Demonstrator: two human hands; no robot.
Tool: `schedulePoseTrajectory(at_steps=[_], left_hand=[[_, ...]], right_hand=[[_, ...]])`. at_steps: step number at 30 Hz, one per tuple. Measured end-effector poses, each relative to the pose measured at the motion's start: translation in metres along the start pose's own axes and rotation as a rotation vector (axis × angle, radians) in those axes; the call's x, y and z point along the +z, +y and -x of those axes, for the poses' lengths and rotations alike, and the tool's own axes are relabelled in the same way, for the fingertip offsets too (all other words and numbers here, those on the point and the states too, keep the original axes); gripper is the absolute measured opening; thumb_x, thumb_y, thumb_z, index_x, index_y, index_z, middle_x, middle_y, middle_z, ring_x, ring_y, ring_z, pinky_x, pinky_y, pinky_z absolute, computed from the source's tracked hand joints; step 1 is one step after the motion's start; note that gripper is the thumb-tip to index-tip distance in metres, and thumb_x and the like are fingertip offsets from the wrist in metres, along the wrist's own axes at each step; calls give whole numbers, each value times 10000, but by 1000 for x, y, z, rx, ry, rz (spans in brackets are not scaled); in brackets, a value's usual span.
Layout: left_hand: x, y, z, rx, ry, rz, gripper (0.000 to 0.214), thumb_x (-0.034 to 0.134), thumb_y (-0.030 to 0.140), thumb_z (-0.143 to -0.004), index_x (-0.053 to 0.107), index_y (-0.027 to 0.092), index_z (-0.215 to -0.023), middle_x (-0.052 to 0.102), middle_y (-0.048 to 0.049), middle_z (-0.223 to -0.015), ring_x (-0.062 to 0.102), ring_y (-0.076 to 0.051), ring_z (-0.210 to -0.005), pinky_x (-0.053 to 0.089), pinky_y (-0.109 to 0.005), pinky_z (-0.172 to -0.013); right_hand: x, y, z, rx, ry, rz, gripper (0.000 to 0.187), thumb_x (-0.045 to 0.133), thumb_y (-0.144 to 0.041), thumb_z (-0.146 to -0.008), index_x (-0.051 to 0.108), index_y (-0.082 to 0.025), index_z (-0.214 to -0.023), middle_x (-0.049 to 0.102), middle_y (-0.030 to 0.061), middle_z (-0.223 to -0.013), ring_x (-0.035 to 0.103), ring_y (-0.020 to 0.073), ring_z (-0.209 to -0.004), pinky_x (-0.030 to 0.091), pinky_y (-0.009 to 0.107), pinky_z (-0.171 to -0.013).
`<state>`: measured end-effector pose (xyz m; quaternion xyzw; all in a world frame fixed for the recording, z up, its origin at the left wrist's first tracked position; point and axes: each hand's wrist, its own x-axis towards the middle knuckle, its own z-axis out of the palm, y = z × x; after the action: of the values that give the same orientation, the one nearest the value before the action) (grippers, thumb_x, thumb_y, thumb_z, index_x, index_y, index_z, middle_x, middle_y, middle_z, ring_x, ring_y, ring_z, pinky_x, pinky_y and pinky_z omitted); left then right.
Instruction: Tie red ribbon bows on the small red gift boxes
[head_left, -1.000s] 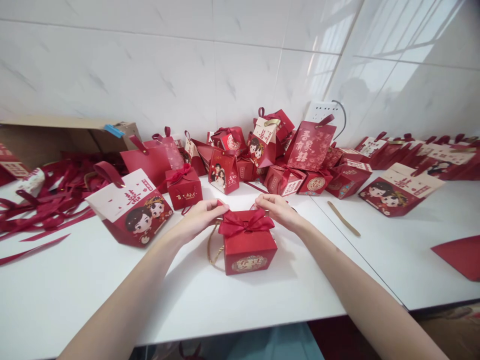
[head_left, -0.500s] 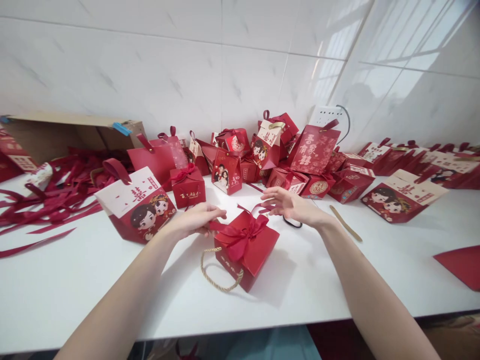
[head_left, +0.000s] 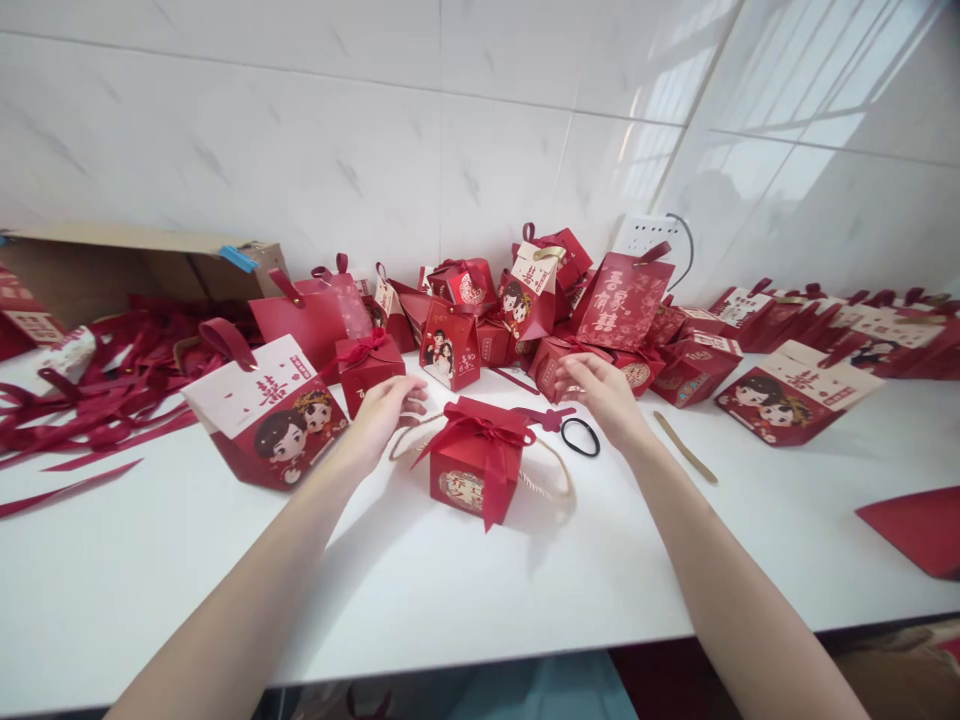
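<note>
A small red gift box [head_left: 456, 462] stands upright on the white table in front of me. Its red ribbon bow [head_left: 487, 430] lies across the top, one tail hanging down the front, and a twisted rope handle [head_left: 568, 470] loops out on each side. My left hand [head_left: 386, 418], fingers loosely bent and apart, hovers left of the box near its other handle and holds nothing. To the right, my right hand [head_left: 600, 392] is also open and empty, above a black hair tie [head_left: 580, 437] and a strip of dark red ribbon [head_left: 544, 416].
Several red gift boxes [head_left: 622, 300] are heaped along the tiled wall. On the left, loose ribbons [head_left: 112, 400] spill from a cardboard box [head_left: 142, 245]. Illustrated boxes [head_left: 795, 395] stand on both sides. A tan strip [head_left: 685, 447] lies at right, beyond it red card [head_left: 915, 530].
The gift box has turned so its round gold emblem faces me, with both rope handles showing. Both hands have come away from it and its ribbon and moved slightly outward.
</note>
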<state>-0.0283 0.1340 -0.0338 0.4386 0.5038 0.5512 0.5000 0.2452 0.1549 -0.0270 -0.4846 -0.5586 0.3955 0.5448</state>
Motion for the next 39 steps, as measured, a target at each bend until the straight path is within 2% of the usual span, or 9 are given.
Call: schedulePoseTrajectory(at_steps=[6, 11, 17, 19, 22, 26, 29, 33, 39], left_hand=[[6, -1, 10, 90, -230, -228, 403, 570, 547, -727, 627, 150, -765, 599, -16, -718, 545, -137, -656, 407, -253, -605], [9, 4, 22, 130, -406, -336, 418, 588, 517, -752, 572, 210, -1034, 610, -65, -1090, 560, -225, -1033, 443, -342, -866], [6, 8, 25, 83, -565, -369, 572, 666, 410, -707, 437, 261, -1209, 425, -109, -1356, 555, -247, -1086, 489, -385, -852], [7, 9, 26, 179, -505, -410, 622, 671, 415, -691, 401, 257, -1229, 400, -122, -1358, 501, -271, -1159, 472, -420, -888], [11, 11, 33, 524, -323, -610, 644, 714, 377, -642, 413, 228, -1192, 396, -123, -1312, 401, -287, -1241, 384, -473, -992], [17, 11, 40, 878, -181, -881, 152, 607, 262, -768, 563, 179, -888, 490, -96, -1155, 444, -251, -1143, 348, -450, -1007], [19, 10, 41, 979, -119, -963, 127, 521, 225, -841, 603, 171, -760, 550, -76, -1020, 483, -216, -995, 384, -418, -938], [19, 11, 41, 943, -109, -907, 158, 513, 249, -855, 617, 170, -766, 573, -47, -889, 518, -171, -851, 428, -328, -832], [20, 23, 48, 521, -112, -789, 286, 544, 370, -813, 550, 173, -606, 560, 22, -627, 510, -100, -533, 402, -228, -532]], right_hand=[[20, -10, 22, 26, -415, 151, 336, 645, -463, -728, 595, -208, -941, 614, 51, -963, 589, 167, -810, 476, 289, -662], [34, -13, 38, 23, -548, 172, 491, 618, -457, -774, 474, -237, -1190, 550, 76, -1197, 550, 215, -1056, 450, 360, -871], [38, -17, 43, 72, -665, 233, 684, 678, -451, -731, 365, -246, -1304, 545, 81, -1223, 567, 245, -1071, 451, 385, -906], [36, -20, 44, 25, -631, 275, 703, 680, -464, -721, 368, -248, -1313, 470, 99, -1317, 492, 273, -1182, 412, 414, -966], [32, -27, 50, -30, -619, 355, 906, 731, -478, -651, 260, -262, -1393, 317, 122, -1440, 340, 318, -1311, 331, 470, -1038], [29, -34, 61, -65, -715, 500, 1295, 835, -413, -484, -1, -264, -1461, 134, 142, -1511, 246, 362, -1353, 282, 505, -1068], [31, -33, 64, -110, -711, 543, 1259, 807, -388, -530, -28, -254, -1462, 201, 161, -1478, 298, 359, -1328, 310, 509, -1050], [34, -25, 59, -227, -661, 547, 1155, 751, -319, -598, -15, -221, -1457, 294, 177, -1413, 335, 330, -1312, 371, 492, -1013], [35, -11, 49, -517, -592, 592, 1110, 741, -327, -615, 17, -203, -1447, 212, 176, -1441, 218, 324, -1362, 267, 523, -1084]])
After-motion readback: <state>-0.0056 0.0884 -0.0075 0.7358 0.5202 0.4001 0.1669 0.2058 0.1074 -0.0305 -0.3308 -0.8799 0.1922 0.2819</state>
